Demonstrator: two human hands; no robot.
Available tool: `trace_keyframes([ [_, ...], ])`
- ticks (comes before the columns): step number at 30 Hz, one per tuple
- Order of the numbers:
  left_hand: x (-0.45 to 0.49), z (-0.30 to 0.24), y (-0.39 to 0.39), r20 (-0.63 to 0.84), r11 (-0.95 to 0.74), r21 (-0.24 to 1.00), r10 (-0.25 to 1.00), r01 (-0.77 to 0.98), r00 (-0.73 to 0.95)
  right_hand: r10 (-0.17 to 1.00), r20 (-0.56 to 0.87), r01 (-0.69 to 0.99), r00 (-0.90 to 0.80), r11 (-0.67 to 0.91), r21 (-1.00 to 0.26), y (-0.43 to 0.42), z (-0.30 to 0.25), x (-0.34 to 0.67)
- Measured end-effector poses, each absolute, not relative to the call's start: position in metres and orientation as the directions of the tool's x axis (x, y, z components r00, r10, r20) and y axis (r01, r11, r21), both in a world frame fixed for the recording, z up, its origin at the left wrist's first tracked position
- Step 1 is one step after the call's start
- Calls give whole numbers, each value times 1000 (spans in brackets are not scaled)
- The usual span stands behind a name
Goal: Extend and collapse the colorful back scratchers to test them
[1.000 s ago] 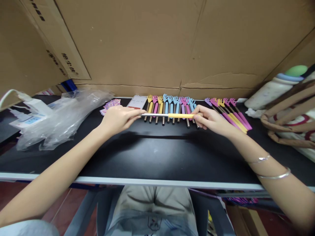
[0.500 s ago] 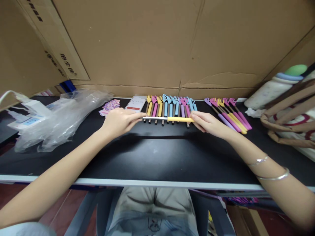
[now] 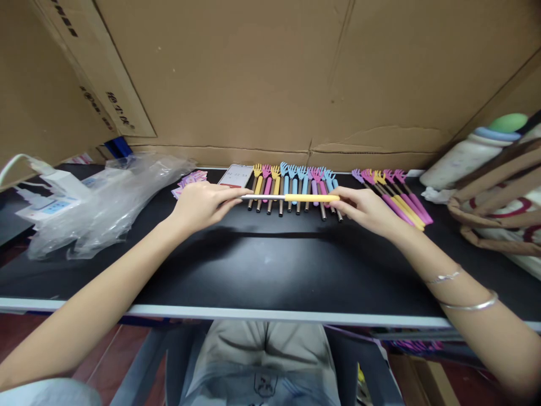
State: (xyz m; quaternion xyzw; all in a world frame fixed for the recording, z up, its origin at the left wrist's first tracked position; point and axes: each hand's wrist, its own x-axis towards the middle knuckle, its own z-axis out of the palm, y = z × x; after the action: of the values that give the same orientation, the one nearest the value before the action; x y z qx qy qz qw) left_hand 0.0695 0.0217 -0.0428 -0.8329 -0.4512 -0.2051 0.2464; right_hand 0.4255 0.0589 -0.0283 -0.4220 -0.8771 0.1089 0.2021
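Note:
A back scratcher [image 3: 310, 198] with a yellow handle and a thin metal rod is held level above the black desk [image 3: 266, 270]. My left hand [image 3: 203, 204] pinches the metal rod at its left end, and any claw head there is hidden by the fingers. At the other end, my right hand [image 3: 367, 208] has thumb and fingers closed on the tip of the yellow handle. Just behind lies a row of back scratchers [image 3: 293, 186] in yellow, pink, blue and purple, claws pointing to the back.
A second group of back scratchers [image 3: 406, 206] lies slanted at right, near a white bottle [image 3: 469, 155] and a brown bag [image 3: 499, 214]. Leftward are a phone [image 3: 235, 176], small pink packets [image 3: 192, 179], clear plastic bags [image 3: 114, 208] and a power strip [image 3: 54, 206]. Cardboard [image 3: 236, 73] stands behind.
Both hands have risen slightly with the back scratcher. My right hand has shifted a little rightward to the very end of the yellow handle, showing more of it.

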Motion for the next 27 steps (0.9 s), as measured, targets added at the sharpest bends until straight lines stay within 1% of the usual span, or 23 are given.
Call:
trace_keyframes([
  [5, 68, -47, 23, 573, -496, -238, 623, 835, 533, 782, 175, 675, -598, 609, -416, 63, -32, 427],
  [9, 68, -48, 23, 598, -516, -259, 578, 816, 555, 779, 98, 645, -619, 576, -501, 63, -35, 426],
  [13, 69, -48, 23, 606, -530, -250, 567, 810, 558, 765, 66, 590, -641, 545, -596, 60, -38, 424],
  [16, 69, -48, 22, 601, -540, -250, 564, 804, 566, 763, 24, 583, -646, 514, -630, 59, -39, 424],
  [18, 69, -47, 21, 597, -535, -262, 564, 803, 571, 768, -3, 601, -641, 500, -624, 59, -39, 423],
  [21, 71, -45, 20, 604, -523, -295, 546, 800, 580, 776, 0, 636, -631, 517, -573, 58, -36, 423],
  [24, 73, -42, 19, 636, -503, -314, 518, 805, 572, 785, 59, 655, -617, 555, -513, 56, -29, 424],
  [27, 75, -42, 19, 640, -486, -313, 527, 816, 559, 804, 149, 673, -576, 570, -471, 54, -22, 425],
])
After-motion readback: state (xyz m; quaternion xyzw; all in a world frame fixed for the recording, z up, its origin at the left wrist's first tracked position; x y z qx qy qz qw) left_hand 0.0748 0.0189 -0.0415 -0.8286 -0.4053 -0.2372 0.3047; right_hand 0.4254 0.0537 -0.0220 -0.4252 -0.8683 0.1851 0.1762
